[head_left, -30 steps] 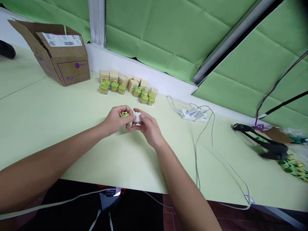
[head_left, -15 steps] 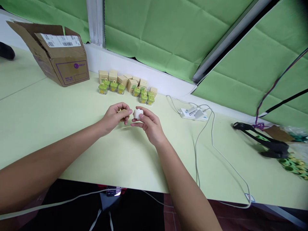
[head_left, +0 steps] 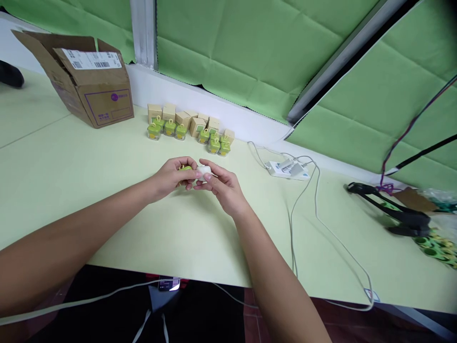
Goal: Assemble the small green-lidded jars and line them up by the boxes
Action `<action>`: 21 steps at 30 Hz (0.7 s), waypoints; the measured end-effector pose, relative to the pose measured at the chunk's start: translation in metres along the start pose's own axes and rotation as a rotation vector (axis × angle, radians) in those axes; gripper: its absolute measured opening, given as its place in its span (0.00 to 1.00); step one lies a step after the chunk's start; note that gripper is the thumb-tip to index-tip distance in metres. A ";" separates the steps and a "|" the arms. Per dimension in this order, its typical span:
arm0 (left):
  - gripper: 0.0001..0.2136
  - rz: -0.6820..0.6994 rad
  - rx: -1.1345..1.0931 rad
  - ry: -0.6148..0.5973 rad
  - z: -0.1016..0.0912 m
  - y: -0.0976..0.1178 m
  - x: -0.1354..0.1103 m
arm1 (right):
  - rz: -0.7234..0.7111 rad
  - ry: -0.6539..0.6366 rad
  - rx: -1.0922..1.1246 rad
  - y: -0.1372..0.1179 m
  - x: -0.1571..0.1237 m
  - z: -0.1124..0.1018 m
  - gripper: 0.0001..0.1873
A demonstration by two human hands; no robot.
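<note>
White rounded piece [head_left: 203, 172] sits pinched in the fingertips [head_left: 211, 175] of the right hand [head_left: 224, 188], held above the pale green table [head_left: 71, 157] and pressed against a green-capped item [head_left: 185, 167] with a yellow loop, which the curled fingers of the left hand [head_left: 170, 178] grasp so that little of it shows. Fingers hide the meeting point, so I cannot tell whether the two pieces are joined or only touching. Both look small and rounded, so a slack pinch could let one drop, roll, and knock into the tight cluster of green-capped cubes [head_left: 169, 128] and kraft boxes [head_left: 154, 112] ahead. Pressing at a bad angle could bend the thin loop. Further right, the white cable [head_left: 316, 205] from the power strip [head_left: 282, 169] lies loose, where a wrist could snag it
</note>
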State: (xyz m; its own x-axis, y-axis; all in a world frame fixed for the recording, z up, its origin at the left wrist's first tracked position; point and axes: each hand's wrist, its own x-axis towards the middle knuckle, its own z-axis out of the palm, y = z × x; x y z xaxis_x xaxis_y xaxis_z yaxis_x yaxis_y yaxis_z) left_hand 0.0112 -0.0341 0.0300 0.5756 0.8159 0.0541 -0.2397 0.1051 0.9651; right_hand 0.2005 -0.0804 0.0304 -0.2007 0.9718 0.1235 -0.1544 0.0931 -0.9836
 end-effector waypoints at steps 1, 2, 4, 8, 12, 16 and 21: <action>0.14 -0.005 -0.015 -0.007 0.000 0.001 0.000 | 0.001 -0.007 0.002 -0.001 0.000 0.000 0.29; 0.14 -0.004 -0.031 -0.016 0.000 0.001 -0.001 | 0.003 -0.014 0.010 -0.001 0.000 0.001 0.28; 0.14 0.004 -0.072 -0.037 0.000 0.002 -0.002 | 0.007 -0.029 0.046 -0.003 -0.001 0.002 0.26; 0.14 0.012 -0.139 -0.050 0.000 0.005 -0.003 | 0.026 -0.043 0.112 -0.004 -0.001 0.006 0.23; 0.11 0.011 -0.166 0.008 0.001 0.005 -0.001 | 0.052 -0.029 0.137 -0.004 -0.001 0.006 0.23; 0.07 0.038 -0.198 0.076 -0.001 0.002 0.003 | 0.056 -0.006 0.129 -0.004 0.000 0.005 0.24; 0.06 0.084 -0.280 0.226 -0.001 -0.002 0.007 | 0.060 0.024 0.060 -0.006 -0.001 0.008 0.20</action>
State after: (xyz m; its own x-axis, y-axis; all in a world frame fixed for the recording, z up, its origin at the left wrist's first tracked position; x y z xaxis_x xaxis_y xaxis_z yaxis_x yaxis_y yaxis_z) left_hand 0.0150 -0.0276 0.0280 0.3654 0.9299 0.0420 -0.5012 0.1586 0.8507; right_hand 0.1942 -0.0838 0.0371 -0.1879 0.9803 0.0609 -0.2006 0.0224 -0.9794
